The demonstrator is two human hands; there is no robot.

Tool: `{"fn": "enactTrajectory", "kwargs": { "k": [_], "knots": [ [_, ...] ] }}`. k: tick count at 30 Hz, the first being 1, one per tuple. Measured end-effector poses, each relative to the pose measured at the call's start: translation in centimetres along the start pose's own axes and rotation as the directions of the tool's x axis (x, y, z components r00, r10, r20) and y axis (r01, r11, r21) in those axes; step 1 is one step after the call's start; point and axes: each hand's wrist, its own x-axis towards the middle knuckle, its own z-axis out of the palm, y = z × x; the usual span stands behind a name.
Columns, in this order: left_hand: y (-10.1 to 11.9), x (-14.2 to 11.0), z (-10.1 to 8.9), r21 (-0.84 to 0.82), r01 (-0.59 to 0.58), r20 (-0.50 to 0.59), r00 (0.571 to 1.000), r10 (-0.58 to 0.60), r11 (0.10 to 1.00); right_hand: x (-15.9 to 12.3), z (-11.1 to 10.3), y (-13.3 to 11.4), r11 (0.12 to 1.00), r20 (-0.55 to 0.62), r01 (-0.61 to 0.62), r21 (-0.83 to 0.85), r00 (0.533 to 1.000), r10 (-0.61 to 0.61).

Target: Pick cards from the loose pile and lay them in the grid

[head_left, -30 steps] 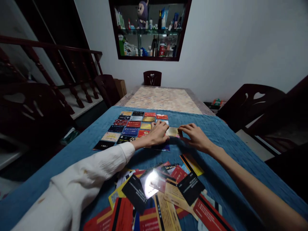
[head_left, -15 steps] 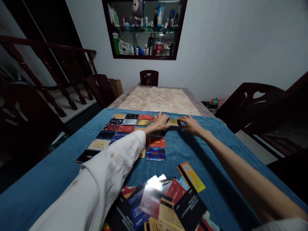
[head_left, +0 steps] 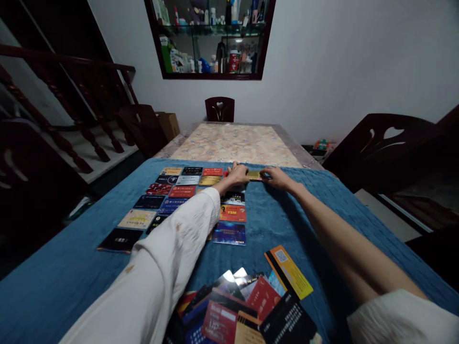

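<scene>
A gold card [head_left: 255, 175] lies low over the blue cloth, at the top right of the laid-out cards. My right hand [head_left: 278, 178] pinches its right end between thumb and fingers. At its left end, my left hand [head_left: 236, 175] grips the edge, its fingertips partly hidden. Under and behind that hand a red card shows only a sliver. Rows of cards spread to the left, among them an orange card [head_left: 233, 213] and a dark blue card [head_left: 230, 233]. My left sleeve covers part of these rows.
A loose heap of cards, with a red card [head_left: 263, 298] on it, lies near me. An orange and yellow card [head_left: 289, 271] sits at its right edge. The blue cloth [head_left: 272, 224] covers the near table; chairs stand around, including one at right [head_left: 380, 148].
Both hands have moved away from me with the gold card, to the top end of the rows. The view has shifted, and the lower right cards are uncovered.
</scene>
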Motion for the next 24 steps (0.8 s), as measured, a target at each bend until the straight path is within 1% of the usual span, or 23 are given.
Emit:
{"fn": "enactTrajectory", "kwargs": {
  "k": [10, 24],
  "knots": [
    [-0.1, 0.6, 0.3, 0.004, 0.030, 0.045, 0.999, -0.030, 1.000, 0.3, 1.6, 1.0, 0.994, -0.020, -0.049, 0.094, 0.998, 0.051],
    [0.7, 0.5, 0.2, 0.048, 0.080, 0.067, 0.994, -0.083, 0.996, 0.0, 3.0, 1.6, 0.959, -0.101, -0.137, 0.249, 0.981, 0.166]
  ]
}}
